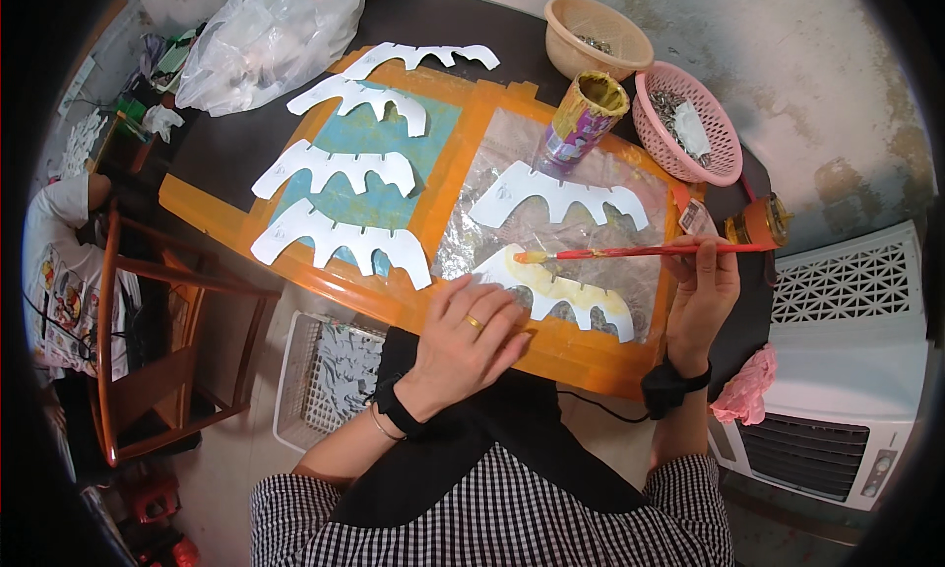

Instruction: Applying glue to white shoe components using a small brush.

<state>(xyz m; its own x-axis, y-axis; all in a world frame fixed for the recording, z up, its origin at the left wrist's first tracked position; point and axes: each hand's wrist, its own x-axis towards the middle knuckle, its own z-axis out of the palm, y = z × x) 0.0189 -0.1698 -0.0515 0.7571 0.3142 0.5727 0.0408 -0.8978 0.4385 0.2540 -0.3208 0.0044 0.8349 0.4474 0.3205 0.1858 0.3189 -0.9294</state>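
My right hand grips the red handle of a paintbrush. The brush's bristles touch a white scalloped cut-out, which has a wet yellowish coat over much of its surface. At the cut-out's left end lies my left hand, its fingers stretched out and a gold ring on one of them. Just beyond, another white scalloped cut-out rests on the plastic-covered board. Several similar white pieces are spread over the blue-green area to the left. A tin smeared with yellow stands behind the cut-outs.
At the back right sit a peach basket and a pink basket holding small metal bits. A jar is by the right edge. A plastic bag lies back left. A chair and an air cooler flank the table.
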